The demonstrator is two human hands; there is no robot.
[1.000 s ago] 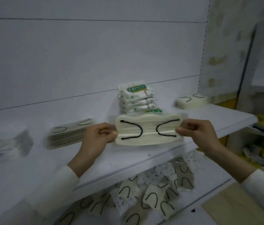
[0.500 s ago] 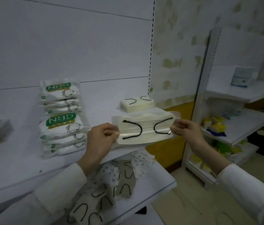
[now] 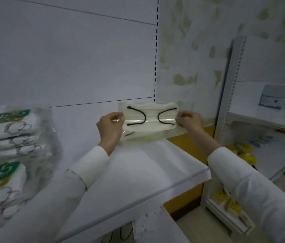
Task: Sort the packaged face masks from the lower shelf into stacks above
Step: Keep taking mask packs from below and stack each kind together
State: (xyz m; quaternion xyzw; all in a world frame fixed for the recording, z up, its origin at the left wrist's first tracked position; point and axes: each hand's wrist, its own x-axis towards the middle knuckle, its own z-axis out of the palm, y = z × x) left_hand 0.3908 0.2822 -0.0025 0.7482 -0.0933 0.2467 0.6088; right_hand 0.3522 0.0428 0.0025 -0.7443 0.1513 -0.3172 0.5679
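A cream face mask with black ear loops, sealed in clear plastic, is held flat and facing me above the right end of the upper shelf. My left hand pinches its left edge and my right hand pinches its right edge. Just beneath it lies a stack of the same cream masks on the shelf, partly hidden by the held pack. A few loose masks show on the lower shelf under the upper shelf's front edge.
Two stacks of N95 packs with green labels stand blurred at the left of the upper shelf. Another white shelving unit at the right holds a pale box and yellow items.
Both hands carried the cream pack right and farther in, over the cream stack at the shelf's right end. My view swung right, so the N95 stacks now sit at the left edge.
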